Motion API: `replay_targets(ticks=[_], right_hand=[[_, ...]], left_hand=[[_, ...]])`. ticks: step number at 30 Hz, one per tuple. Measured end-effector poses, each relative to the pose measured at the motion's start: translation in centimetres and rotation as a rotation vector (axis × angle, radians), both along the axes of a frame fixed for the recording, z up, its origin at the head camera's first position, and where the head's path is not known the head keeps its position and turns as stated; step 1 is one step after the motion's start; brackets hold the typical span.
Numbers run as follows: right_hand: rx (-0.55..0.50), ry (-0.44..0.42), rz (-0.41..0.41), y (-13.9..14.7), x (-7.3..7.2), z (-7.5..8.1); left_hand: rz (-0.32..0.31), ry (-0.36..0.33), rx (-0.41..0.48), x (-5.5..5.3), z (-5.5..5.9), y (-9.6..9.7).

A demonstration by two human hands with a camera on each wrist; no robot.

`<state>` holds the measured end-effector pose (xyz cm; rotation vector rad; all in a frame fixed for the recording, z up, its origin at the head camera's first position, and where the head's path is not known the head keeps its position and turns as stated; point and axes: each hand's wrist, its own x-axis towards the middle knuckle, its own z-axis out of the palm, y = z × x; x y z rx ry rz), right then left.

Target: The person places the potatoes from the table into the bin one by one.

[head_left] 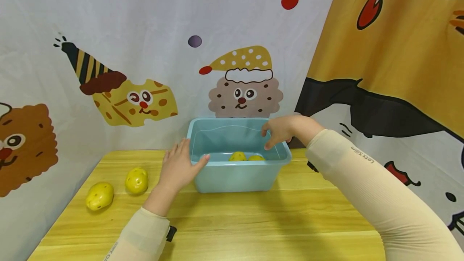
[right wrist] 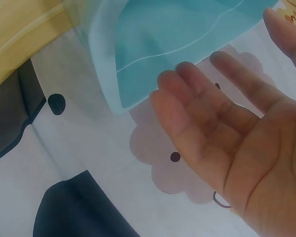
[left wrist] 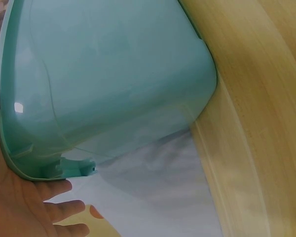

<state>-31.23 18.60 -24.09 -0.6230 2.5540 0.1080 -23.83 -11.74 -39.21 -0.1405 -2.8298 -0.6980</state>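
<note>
A light blue plastic bin (head_left: 235, 178) stands on the wooden table. My left hand (head_left: 179, 166) rests against its left front corner, thumb over the rim and fingers straight along the outside; the left wrist view shows the palm (left wrist: 15, 202) at the rim. Over the bin's right side hovers my right hand (head_left: 280, 128), fingers loosely bent with nothing in them, as the right wrist view of the palm (right wrist: 266, 153) confirms. Inside the bin lie two yellow potato-like things (head_left: 237, 156), partly hidden by the front wall. Two more dimpled yellow potatoes (head_left: 136, 181) (head_left: 100, 196) lie left of my left hand.
Behind the table hangs a cloth (head_left: 156, 19) printed with cartoon figures, close to the bin's back. Wooden tabletop (head_left: 232, 224) stretches in front of the bin. A small black item (head_left: 312, 166) shows under the right sleeve.
</note>
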Motion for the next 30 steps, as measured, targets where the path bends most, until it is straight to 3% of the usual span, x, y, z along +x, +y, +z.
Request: replay_targets(ticks=[19,30], right_hand=[[-0.043,-0.018,0.003,0.0,0.2,-0.4],[-0.064,0.038,0.043,0.5,1.1,-0.6]], left_hand=[[0.0,0.015,0.009,0.1,0.0,0.0],[-0.003,0.014,0.008,0.1,-0.1,0.1]])
